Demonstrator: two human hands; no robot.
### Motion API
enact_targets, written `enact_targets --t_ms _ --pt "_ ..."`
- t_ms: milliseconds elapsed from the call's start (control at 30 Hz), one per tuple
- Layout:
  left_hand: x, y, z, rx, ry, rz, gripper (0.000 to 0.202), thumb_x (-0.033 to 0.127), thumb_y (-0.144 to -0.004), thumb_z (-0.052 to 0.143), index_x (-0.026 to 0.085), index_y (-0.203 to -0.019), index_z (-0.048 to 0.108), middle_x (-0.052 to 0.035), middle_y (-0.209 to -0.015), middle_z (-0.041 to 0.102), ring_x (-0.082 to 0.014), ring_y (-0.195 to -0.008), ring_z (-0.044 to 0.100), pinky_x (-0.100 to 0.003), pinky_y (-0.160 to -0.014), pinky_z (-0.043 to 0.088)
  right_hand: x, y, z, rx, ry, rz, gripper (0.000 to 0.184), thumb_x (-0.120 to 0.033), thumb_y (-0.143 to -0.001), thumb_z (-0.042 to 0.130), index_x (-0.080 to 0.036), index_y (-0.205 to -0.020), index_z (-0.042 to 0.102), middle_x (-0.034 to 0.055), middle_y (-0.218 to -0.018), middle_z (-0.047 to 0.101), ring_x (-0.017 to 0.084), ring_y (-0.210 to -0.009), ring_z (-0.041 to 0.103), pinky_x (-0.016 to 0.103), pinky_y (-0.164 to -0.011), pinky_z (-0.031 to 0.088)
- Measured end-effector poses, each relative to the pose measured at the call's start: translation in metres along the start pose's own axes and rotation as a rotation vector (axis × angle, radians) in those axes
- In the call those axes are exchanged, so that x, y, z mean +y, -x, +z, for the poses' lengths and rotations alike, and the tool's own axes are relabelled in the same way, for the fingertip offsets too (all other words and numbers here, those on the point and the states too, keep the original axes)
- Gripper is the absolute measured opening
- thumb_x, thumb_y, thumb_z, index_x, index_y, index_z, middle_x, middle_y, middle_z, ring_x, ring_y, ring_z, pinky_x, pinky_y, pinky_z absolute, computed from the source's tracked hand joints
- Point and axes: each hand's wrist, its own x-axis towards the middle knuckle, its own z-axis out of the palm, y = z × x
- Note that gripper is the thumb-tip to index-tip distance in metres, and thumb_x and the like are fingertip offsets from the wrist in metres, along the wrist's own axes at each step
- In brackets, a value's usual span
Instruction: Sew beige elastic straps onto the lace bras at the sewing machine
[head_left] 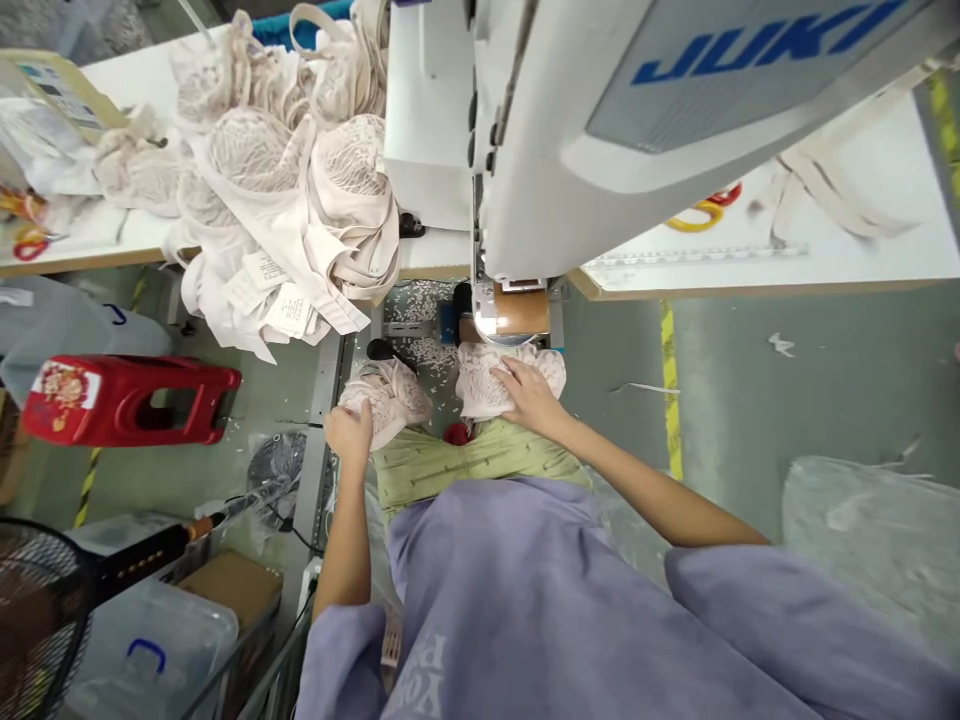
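Observation:
A pale beige lace bra [480,383] lies across my lap, just below the head of a white sewing machine [570,170]. My left hand [350,432] is closed on the edge of its left cup [390,398], thumb pointing up. On the other cup, close under the machine's needle area, rests my right hand [531,398], fingers bent over the lace and gripping it. Whatever joins the two cups is hard to make out between my knees.
A heap of similar bras [277,190] hangs over the left table's edge. Scissors [697,215], a clear ruler [697,256] and fabric strips [832,195] lie on the right table. A red jug [135,400] and an electric fan [45,610] stand at my left.

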Motion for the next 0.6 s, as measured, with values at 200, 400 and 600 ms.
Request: enact_targets --t_ms 200,400,600 --pt "-0.005 0.023 -0.012 -0.015 0.056 0.123 0.028 0.039 -0.096 0.057 0.015 -0.084 0.062 -0.0024 -0.083 0.062 -0.0156 -0.076 0.059 -0.034 -0.075 0.050 -0.044 -0.019 -0.014 -0.009 -0.140 -0.062 0.094 -0.052 -0.074 0.077 -0.015 -0.151 0.038 0.0247 -0.161 0.024 0.044 -0.149 0.022 0.062 -0.120 0.020" --pt "0.057 0.098 -0.040 -0.072 0.262 0.397 0.032 0.036 -0.091 0.058 0.020 -0.063 0.054 -0.0043 -0.068 0.057 -0.0189 -0.071 0.054 -0.033 -0.072 0.041 -0.112 -0.038 -0.033 -0.294 -0.660 -0.293 0.078 -0.066 -0.081 0.066 -0.017 -0.138 0.051 0.0146 -0.132 0.061 0.029 -0.124 0.057 0.042 -0.104 0.046" --pt "0.094 0.074 -0.073 -0.216 0.865 0.316 0.026 0.046 -0.090 0.059 0.021 -0.095 0.062 -0.0059 -0.099 0.064 -0.0196 -0.095 0.059 -0.032 -0.087 0.046 -0.115 -0.008 -0.101 -0.286 -0.937 -0.170 0.042 -0.053 -0.097 0.051 -0.014 -0.108 0.064 0.0050 -0.095 0.066 0.017 -0.088 0.061 0.029 -0.080 0.046"
